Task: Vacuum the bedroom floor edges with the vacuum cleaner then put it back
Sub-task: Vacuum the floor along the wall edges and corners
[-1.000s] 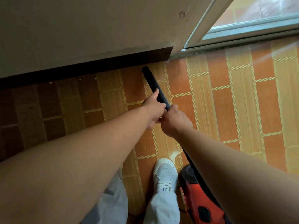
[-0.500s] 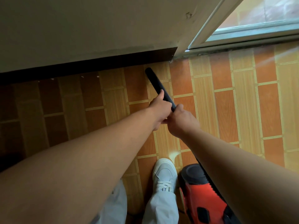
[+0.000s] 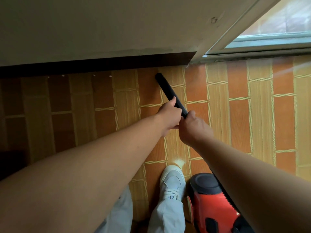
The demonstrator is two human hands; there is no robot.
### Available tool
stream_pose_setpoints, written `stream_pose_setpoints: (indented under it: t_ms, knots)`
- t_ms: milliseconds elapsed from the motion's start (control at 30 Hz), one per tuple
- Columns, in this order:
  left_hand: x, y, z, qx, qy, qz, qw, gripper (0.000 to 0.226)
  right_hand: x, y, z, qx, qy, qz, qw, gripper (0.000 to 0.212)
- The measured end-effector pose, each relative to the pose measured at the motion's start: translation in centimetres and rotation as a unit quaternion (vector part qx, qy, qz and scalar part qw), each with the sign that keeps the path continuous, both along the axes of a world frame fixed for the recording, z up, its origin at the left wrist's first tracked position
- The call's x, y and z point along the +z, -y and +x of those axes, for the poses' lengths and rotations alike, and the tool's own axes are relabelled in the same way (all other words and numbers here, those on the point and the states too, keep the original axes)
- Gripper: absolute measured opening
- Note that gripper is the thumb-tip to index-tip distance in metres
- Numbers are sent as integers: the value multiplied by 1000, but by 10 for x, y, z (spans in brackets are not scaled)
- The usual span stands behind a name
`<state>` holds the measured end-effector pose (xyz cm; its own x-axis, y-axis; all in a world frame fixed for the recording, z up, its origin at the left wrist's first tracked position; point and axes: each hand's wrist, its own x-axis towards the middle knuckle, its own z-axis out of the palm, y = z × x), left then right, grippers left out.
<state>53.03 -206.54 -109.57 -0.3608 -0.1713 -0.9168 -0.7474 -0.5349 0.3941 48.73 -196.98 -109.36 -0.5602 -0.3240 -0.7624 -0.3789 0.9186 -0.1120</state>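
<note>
Both the left hand (image 3: 170, 115) and the right hand (image 3: 193, 128) were clamped round the wand (image 3: 165, 87), its tip near the skirting (image 3: 101, 64), the vacuum (image 3: 213, 204) beside the shoe (image 3: 171, 182); edging appeared underway, stowing not yet done.

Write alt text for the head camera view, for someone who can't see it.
The left hand and, just behind it, the right hand grip a black vacuum tube, its tip low over the patterned floor near the dark baseboard, beside a window. The red vacuum body sits next to a white shoe at the bottom.
</note>
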Motion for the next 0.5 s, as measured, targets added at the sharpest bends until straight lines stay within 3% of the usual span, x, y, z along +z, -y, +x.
stream_pose_setpoints:
  t_ms: [500]
  knots:
    - [-11,25,38,39,21,-12,999,66,9,37,23,42,26,14,999,15]
